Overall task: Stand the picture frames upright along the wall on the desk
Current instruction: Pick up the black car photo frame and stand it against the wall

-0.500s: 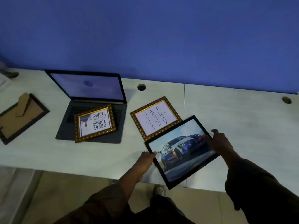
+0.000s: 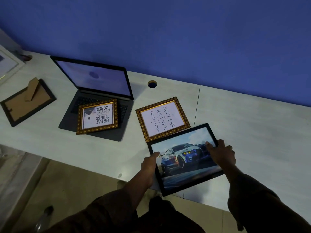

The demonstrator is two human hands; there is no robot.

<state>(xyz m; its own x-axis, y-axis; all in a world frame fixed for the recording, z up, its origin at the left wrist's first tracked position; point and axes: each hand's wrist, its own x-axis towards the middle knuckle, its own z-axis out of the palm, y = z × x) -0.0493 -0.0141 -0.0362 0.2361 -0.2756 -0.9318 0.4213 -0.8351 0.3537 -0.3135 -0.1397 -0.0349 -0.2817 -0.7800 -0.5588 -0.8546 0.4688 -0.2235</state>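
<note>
A black frame with a car picture [image 2: 183, 158] lies at the desk's near edge, partly overhanging it. My left hand [image 2: 149, 164] grips its left side and my right hand [image 2: 222, 153] holds its right side. Its top edge overlaps a gold frame reading "Success is a journey" [image 2: 162, 118], flat on the white desk [image 2: 244, 125]. A second gold frame, "Great things" [image 2: 97, 116], rests on the laptop's keyboard. A black frame [image 2: 27, 101] lies face down at the left, its cardboard stand showing. The blue wall [image 2: 168, 39] runs behind the desk.
An open laptop [image 2: 99, 93] sits left of centre, screen lit. A cable hole [image 2: 152, 84] is near the wall. A white framed item [image 2: 6, 66] is at the far left edge. A seam [image 2: 196, 105] splits the desk. The floor shows below.
The view has shifted and tilted. Both hands have closed further onto the car frame's sides; my right fingers now lie over its glass. The frame stays at the desk's near edge.
</note>
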